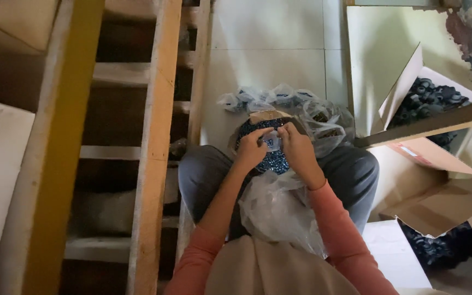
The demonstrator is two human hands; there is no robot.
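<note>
Both hands on one small clear bag (273, 140): left hand (251, 151) and right hand (295, 146) fingers pinched on it, above a bowl of dark small parts (271, 159) in lap.

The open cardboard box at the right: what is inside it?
Inside the open cardboard box lies a heap of small dark round parts. A wooden beam crosses over it, hiding the lower contents; how deep the heap goes cannot be seen.
</note>
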